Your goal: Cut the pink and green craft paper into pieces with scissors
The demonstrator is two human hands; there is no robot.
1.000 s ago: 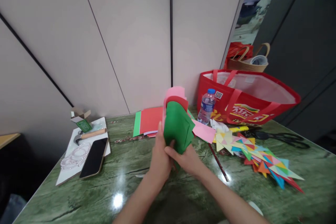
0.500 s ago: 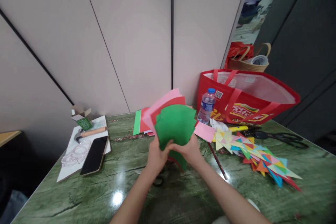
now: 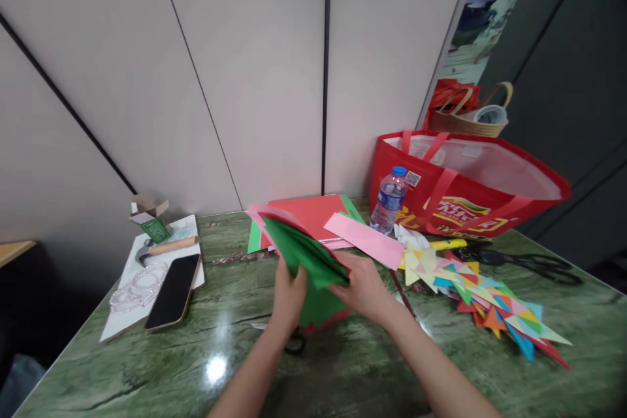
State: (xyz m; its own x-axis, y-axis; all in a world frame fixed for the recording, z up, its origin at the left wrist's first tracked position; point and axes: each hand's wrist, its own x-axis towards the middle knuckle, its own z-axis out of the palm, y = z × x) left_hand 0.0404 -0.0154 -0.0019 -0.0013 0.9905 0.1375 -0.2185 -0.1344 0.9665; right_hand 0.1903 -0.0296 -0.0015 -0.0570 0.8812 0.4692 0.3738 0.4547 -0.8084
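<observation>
Centrally, above a green marbled table, a sheaf of green, pink and red paper is being held tilted between two bare hands. Its left side is being gripped by the left hand, thumb against the green; the other fingers are being hidden. Its right edge is being pinched in the curled fingers of the right hand. Below, black-handled scissors are being partly covered by the left wrist. Behind, a pile of red and green sheets is being partly blocked by the sheaf, and its right side is being overlapped by a pink paper strip. Farther right, a water bottle is standing before a red shopping bag; nearer, folded paper triangles are being left heaped. At left, a hammer and bead loops are being supported by a white board, which is being overlapped by a phone.
</observation>
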